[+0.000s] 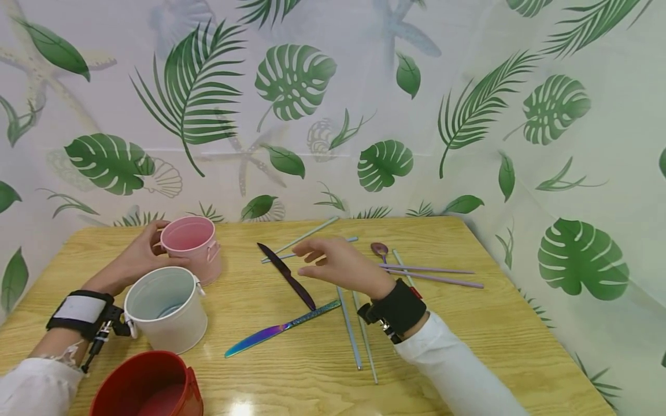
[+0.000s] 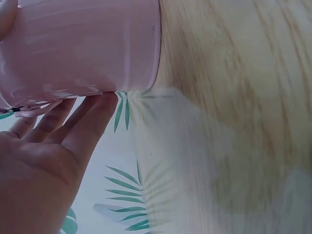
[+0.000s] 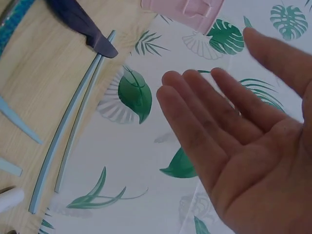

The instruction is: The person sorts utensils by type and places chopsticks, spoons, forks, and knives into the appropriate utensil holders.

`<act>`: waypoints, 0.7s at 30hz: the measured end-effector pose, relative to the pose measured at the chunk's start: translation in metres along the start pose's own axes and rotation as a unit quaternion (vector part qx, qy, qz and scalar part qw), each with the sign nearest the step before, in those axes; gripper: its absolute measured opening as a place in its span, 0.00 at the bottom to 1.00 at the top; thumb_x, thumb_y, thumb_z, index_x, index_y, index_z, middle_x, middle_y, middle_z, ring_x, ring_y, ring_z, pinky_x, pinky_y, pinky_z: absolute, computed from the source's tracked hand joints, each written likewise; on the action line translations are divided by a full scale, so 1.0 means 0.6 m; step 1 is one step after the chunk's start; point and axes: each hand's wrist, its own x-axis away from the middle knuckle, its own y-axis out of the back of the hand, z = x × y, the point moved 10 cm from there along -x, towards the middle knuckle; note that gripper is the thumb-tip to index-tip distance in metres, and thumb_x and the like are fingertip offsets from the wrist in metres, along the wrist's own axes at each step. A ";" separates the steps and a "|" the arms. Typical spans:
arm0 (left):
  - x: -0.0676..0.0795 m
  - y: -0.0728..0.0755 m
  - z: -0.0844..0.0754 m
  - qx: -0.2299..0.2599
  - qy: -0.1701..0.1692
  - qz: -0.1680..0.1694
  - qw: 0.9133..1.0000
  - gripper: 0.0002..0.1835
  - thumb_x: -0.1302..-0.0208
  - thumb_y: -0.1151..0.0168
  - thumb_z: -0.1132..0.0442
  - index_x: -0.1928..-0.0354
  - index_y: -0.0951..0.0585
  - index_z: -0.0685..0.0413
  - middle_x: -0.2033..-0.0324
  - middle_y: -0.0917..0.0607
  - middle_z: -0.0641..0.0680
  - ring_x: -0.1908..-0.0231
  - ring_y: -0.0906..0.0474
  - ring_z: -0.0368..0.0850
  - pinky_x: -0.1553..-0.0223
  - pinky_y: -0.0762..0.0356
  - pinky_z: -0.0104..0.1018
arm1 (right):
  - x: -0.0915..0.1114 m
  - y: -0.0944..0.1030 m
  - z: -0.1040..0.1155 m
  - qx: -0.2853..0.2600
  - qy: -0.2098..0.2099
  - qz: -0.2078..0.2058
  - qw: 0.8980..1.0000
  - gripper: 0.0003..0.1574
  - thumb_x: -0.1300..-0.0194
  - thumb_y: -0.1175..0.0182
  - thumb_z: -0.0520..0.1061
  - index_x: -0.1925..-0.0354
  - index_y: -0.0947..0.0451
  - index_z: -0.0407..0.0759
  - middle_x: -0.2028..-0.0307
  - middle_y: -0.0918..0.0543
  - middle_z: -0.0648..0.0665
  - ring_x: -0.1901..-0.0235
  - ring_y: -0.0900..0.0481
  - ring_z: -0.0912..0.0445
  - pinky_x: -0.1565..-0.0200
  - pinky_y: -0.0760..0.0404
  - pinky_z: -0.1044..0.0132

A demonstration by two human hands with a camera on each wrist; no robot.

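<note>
At the back left of the table, my left hand [image 1: 132, 257] holds a small pink bucket [image 1: 205, 267], thumb on the near side and fingers round the far side. In the left wrist view the fingers lie along the wall of this bucket [image 2: 83, 53], close by its base. My right hand [image 1: 346, 267] hovers over the middle of the table with its fingers loosely extended and nothing in them. Left of its fingertips lies a dark purple knife [image 1: 295, 287]. Below that, a rainbow-coloured knife [image 1: 267, 333] with a glittery handle lies slanted on the wood.
A white bucket [image 1: 174, 332] stands beside the left wrist, and a red bucket [image 1: 193, 398] at the near left edge. Several blue-green chopsticks [image 1: 350, 329], two lilac chopsticks [image 1: 442, 278] and a purple spoon [image 1: 380, 249] lie around the right hand. A leaf-print cloth [image 1: 333, 173] hangs behind the table.
</note>
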 end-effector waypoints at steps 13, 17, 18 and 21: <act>0.001 0.000 0.002 -0.006 0.011 0.000 1.000 0.49 0.36 0.26 0.53 0.21 0.45 0.56 0.30 0.31 0.66 0.33 0.33 0.68 0.38 0.30 0.65 | -0.080 -0.023 -0.068 -0.015 -0.151 0.025 0.988 0.20 0.30 0.32 0.42 0.44 0.17 0.33 0.52 0.13 0.38 0.59 0.12 0.42 0.55 0.14 0.54; 0.002 -0.001 0.005 -0.005 0.017 0.004 1.000 0.50 0.36 0.27 0.51 0.21 0.46 0.56 0.30 0.31 0.66 0.32 0.34 0.68 0.37 0.31 0.67 | -0.100 -0.050 -0.084 0.027 -0.164 0.042 0.985 0.17 0.34 0.29 0.43 0.51 0.14 0.32 0.61 0.11 0.38 0.65 0.11 0.44 0.61 0.13 0.57; 0.003 -0.001 0.006 -0.004 0.019 0.005 1.000 0.50 0.36 0.26 0.51 0.21 0.46 0.56 0.30 0.31 0.66 0.32 0.34 0.68 0.37 0.32 0.67 | -0.103 -0.057 -0.088 0.043 -0.166 0.047 0.984 0.16 0.34 0.28 0.43 0.53 0.13 0.33 0.64 0.11 0.39 0.66 0.11 0.45 0.63 0.13 0.59; 0.002 -0.003 0.006 -0.005 0.020 0.010 1.000 0.52 0.36 0.26 0.50 0.20 0.48 0.53 0.29 0.32 0.65 0.31 0.36 0.68 0.37 0.32 0.68 | -0.112 -0.075 -0.099 0.074 -0.174 0.054 0.981 0.13 0.37 0.26 0.43 0.59 0.12 0.34 0.69 0.11 0.40 0.70 0.12 0.47 0.68 0.15 0.64</act>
